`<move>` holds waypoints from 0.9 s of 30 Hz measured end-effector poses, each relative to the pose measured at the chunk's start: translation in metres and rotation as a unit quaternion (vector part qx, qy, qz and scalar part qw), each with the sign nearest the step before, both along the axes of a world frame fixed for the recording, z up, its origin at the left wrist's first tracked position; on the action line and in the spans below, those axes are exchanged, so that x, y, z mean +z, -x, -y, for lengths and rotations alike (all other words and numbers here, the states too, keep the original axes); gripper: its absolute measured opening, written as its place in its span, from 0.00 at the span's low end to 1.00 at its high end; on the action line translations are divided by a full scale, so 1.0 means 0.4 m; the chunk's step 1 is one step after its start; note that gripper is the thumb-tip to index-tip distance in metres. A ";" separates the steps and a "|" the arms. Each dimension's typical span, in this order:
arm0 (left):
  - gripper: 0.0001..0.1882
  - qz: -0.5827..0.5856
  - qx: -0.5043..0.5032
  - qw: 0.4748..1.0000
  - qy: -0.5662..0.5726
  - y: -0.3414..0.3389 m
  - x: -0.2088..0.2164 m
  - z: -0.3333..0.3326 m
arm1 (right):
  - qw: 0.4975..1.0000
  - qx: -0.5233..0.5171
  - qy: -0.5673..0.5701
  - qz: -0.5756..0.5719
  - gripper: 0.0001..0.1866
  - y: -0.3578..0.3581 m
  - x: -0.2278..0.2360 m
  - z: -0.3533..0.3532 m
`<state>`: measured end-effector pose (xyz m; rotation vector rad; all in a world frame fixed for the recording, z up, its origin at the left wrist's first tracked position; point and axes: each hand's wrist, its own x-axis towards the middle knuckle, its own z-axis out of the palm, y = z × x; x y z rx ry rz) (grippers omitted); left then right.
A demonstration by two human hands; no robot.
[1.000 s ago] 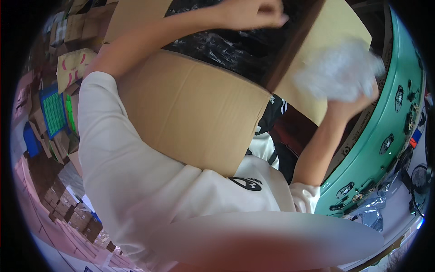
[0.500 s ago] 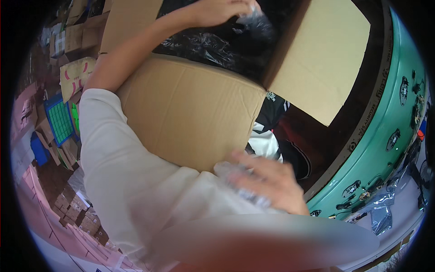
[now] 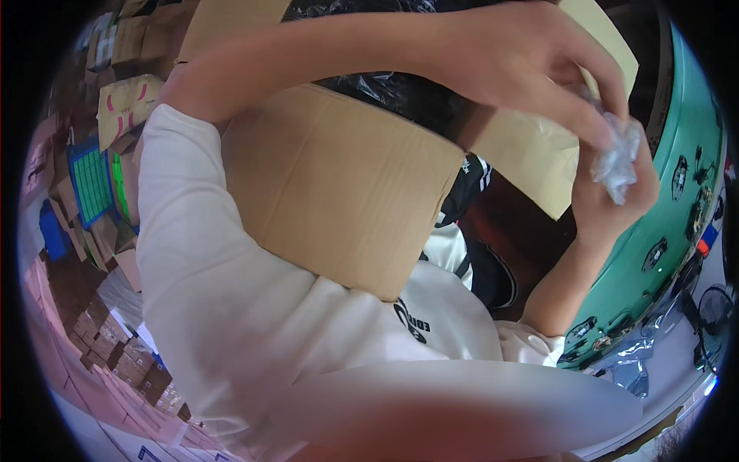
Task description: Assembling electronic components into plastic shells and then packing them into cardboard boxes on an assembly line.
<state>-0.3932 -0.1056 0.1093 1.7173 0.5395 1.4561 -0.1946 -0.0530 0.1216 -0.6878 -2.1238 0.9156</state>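
Note:
My left hand [image 3: 531, 65] reaches across the open cardboard box [image 3: 339, 177], its thumb and fingers pinched on a crumpled clear plastic bag [image 3: 618, 158]. What the bag holds I cannot make out. Close behind the bag is my right hand [image 3: 645, 185], raised and curled against it; its fingers are mostly hidden by the bag and the left hand. Black plastic [image 3: 392, 96] with a shiny film lies inside the box, partly covered by my left forearm. The near flap leans against my white shirt.
A right-hand box flap [image 3: 531, 158] sticks out toward a green table [image 3: 666, 208] bearing several small dark parts and clear bags. Cardboard boxes [image 3: 127, 42] are piled at the left, near a blue-framed green grid panel [image 3: 92, 185]. My shoe [image 3: 493, 281] shows below the box.
My left hand has swung right from above the box with the clear plastic. My right hand has risen from near my shirt, and the two now meet at the right.

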 end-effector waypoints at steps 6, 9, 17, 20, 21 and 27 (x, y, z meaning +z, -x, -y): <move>0.27 -0.682 0.008 0.637 0.360 0.209 -0.295 0.099 | 0.991 -0.132 0.024 -0.015 0.05 -0.054 -0.059 0.010; 0.22 -0.682 0.032 0.646 0.341 0.193 -0.383 0.183 | 0.989 -0.126 0.077 -0.019 0.04 -0.065 -0.087 0.020; 0.11 -0.468 0.209 0.691 0.509 0.214 -0.506 0.184 | 0.983 -0.138 0.103 -0.067 0.07 -0.074 -0.091 0.034; 0.11 -0.418 0.179 0.711 0.537 0.262 -0.459 0.159 | 0.986 -0.122 0.080 -0.077 0.08 -0.058 -0.090 0.043; 0.12 -0.406 0.192 0.731 0.514 0.269 -0.403 0.143 | 0.987 -0.120 0.082 -0.070 0.09 -0.060 -0.090 0.046; 0.04 -0.232 0.096 0.915 0.314 0.171 -0.001 0.040 | 0.991 0.062 -0.114 -0.025 0.13 0.108 -0.065 0.001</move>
